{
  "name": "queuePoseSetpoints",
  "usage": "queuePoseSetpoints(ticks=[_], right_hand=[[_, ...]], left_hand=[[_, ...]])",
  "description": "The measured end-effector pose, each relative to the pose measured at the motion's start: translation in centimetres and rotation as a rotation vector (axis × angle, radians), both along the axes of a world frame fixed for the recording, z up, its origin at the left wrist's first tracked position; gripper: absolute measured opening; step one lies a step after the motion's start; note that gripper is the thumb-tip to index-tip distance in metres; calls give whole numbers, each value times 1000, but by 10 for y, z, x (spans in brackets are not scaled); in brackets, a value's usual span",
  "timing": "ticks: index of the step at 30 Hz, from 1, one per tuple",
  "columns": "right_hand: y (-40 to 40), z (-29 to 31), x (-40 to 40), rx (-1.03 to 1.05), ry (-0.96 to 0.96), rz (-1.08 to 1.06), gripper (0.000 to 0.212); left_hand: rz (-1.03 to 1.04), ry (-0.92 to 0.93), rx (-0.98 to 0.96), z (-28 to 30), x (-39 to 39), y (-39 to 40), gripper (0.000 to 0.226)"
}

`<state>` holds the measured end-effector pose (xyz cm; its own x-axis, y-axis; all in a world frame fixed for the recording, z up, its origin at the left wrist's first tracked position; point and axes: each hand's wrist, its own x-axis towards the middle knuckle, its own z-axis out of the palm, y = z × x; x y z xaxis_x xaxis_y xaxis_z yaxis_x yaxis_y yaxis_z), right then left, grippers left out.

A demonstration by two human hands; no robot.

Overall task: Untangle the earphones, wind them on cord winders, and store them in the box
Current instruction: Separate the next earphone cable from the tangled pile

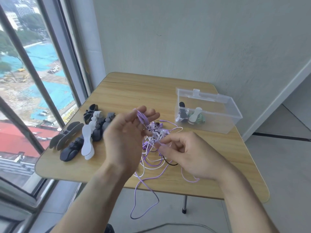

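Observation:
A tangle of purple, white and black earphone cords [155,145] lies at the middle of the wooden table [127,93]. My left hand [127,132] is raised above it with several turns of purple cord wound around its fingers. My right hand [181,153] pinches a purple strand at the tangle's right side. One purple loop [144,204] hangs down over the table's near edge. A pile of black, grey and white cord winders [84,135] lies to the left. The clear plastic box [218,115] at the right holds two wound earphones on winders [190,116].
A large window with a metal frame [33,78] runs along the left side of the table. The wall stands close behind the table. A table leg [184,204] shows under the near edge, and a grey cable lies on the floor below.

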<state>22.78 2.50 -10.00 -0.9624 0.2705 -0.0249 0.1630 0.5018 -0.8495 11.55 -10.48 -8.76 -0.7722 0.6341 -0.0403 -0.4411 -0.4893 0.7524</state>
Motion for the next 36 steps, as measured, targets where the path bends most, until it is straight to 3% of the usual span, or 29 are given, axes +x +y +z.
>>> queuePoseSetpoints(ticks=[3,8,11,15,18,20,23,26,28,30,32,36], right_hand=[[-3,5,0,-65,55,7,23],[6,19,11,-125,131,-29,11],[13,24,19,-159,100,-50,10],[14,26,23,-71,71,-55,8],[16,26,22,-3,100,-227,18],[23,24,24,26,110,-305,29],[30,23,26,-39,142,-292,32],[32,24,26,-56,119,-274,36],[31,24,25,-65,82,-246,34],[26,23,22,-63,26,-183,30],[21,21,19,-61,-4,-117,28],[10,20,12,-114,4,-80,24]], left_hand=[[43,328,-196,-7,7,4,58],[-97,840,-490,-17,17,5,25],[-163,1084,-578,-19,20,5,35],[-150,1145,-676,-14,24,7,39],[-148,1165,-811,-11,23,7,55],[-146,1104,-809,-9,22,3,60],[-184,850,-652,-4,20,2,56],[-93,396,-427,0,15,6,54],[-50,85,-236,3,9,5,40],[-67,-117,-81,3,4,4,35],[-73,-187,3,1,0,3,34],[-51,-102,-14,1,-1,3,37]])
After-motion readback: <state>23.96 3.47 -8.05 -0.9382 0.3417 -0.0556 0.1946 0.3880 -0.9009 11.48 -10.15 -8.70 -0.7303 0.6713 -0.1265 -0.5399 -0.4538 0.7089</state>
